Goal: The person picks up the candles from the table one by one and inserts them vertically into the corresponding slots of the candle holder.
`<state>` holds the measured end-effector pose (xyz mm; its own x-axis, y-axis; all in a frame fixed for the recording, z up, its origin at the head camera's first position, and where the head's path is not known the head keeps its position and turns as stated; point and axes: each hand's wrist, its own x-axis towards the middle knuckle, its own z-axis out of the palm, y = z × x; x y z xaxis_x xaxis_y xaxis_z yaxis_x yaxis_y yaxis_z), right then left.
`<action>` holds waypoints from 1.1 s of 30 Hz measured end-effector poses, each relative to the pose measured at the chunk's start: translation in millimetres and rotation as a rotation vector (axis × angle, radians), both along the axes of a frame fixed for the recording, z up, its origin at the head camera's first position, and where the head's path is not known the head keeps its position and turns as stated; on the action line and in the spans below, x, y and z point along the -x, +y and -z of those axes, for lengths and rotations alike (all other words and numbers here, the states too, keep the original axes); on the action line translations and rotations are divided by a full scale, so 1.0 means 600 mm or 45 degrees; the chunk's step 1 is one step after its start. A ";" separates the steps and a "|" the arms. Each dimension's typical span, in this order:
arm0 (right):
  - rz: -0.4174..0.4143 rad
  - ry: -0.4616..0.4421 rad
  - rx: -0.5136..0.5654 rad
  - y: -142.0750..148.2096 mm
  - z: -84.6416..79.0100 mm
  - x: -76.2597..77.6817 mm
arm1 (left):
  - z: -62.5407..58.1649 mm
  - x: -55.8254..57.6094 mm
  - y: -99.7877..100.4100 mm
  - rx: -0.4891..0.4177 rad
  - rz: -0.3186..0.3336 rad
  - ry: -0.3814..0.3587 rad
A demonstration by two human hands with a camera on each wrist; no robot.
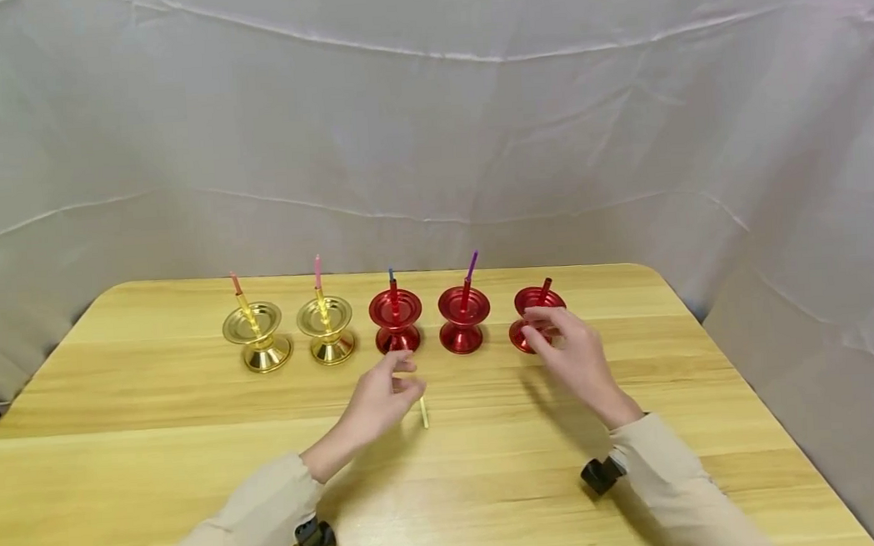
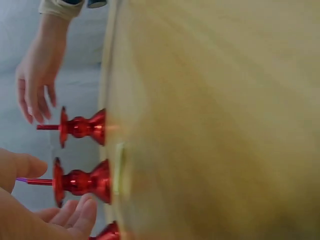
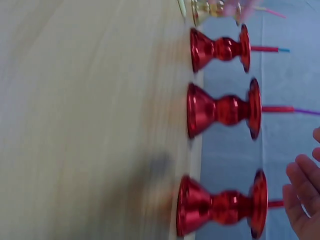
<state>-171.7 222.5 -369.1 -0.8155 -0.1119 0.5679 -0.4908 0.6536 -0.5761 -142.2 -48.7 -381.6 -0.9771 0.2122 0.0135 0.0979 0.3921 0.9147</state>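
Note:
My left hand (image 1: 384, 397) hovers over the table just in front of the middle red candle holder (image 1: 397, 313). Its thumb and fingers are apart, with nothing between them in the left wrist view. Beside its fingertips, a thin pale yellow candle (image 1: 425, 414) lies on the wood. My right hand (image 1: 581, 356) is in front of the rightmost red candle holder (image 1: 531, 334), partly covering it, with fingers loosely bent and nothing held. That holder's upright red tube (image 3: 276, 204) shows no candle above it. Whether the right fingers touch the holder, I cannot tell.
Another red holder (image 1: 462, 338) carries a purple candle (image 1: 471, 264); the middle one carries a blue candle (image 1: 391, 273). Two gold holders (image 1: 267, 357) at the left bear pink candles (image 1: 317, 270). A pale cloth (image 1: 429, 140) hangs behind the wooden table (image 1: 156, 474).

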 end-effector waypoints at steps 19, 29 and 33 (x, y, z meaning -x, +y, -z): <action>0.116 -0.680 0.340 0.064 0.034 0.043 | 0.016 -0.007 0.006 0.191 0.032 -0.196; 0.104 -0.730 0.412 0.062 0.041 0.051 | 0.016 0.003 0.014 0.329 0.058 -0.126; 0.104 -0.753 0.451 0.057 0.044 0.055 | 0.013 0.012 0.012 0.387 0.093 -0.095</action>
